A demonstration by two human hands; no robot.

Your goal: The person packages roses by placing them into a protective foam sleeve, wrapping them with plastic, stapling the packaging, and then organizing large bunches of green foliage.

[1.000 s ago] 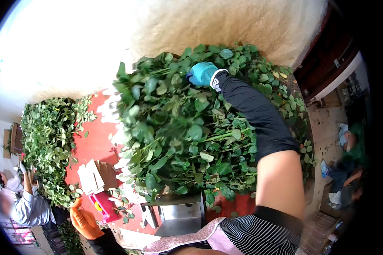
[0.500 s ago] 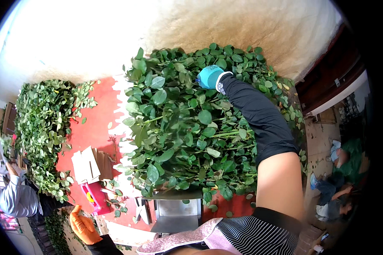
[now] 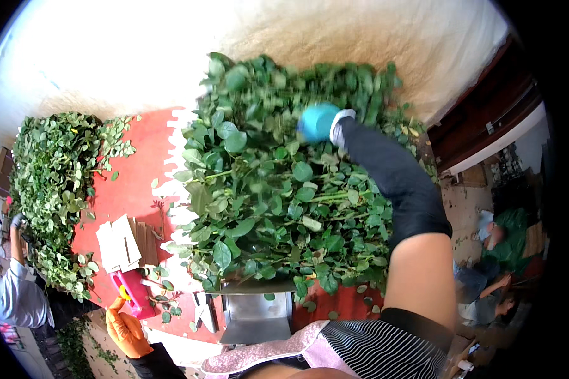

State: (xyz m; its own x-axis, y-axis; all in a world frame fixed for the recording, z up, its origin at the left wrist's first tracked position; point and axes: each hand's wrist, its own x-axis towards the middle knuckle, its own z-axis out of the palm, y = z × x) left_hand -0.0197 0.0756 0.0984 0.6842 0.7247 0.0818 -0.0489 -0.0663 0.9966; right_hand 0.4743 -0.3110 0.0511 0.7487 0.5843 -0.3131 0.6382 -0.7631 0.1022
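Note:
My right hand (image 3: pixel 319 123), in a blue-green glove and blurred by motion, reaches into the far part of a wide pile of leafy rose stems (image 3: pixel 253 208). Its fingers seem wrapped round a bunch of stems, for the foliage beyond it (image 3: pixel 335 79) is lifted and smeared with the hand; the fingertips are hidden. My left hand (image 3: pixel 128 331), in an orange glove, hovers at the lower left with its fingers curled together and nothing visible in them. Beside it stands a bright pink tool with a yellow part (image 3: pixel 133 294).
On the red table (image 3: pixel 129 180) are cardboard pieces (image 3: pixel 120 243), a metal stand (image 3: pixel 256 316) and another leafy pile (image 3: pixel 54 196). A person (image 3: pixel 19 297) works at the far left. Other people sit at the right, below a dark doorway (image 3: pixel 487 107). A pale wall (image 3: pixel 265 31) rises behind.
My right hand has moved slightly nearer and to the right, and the foliage at the back has shifted and blurred. The left hand stays curled at nearly the same spot.

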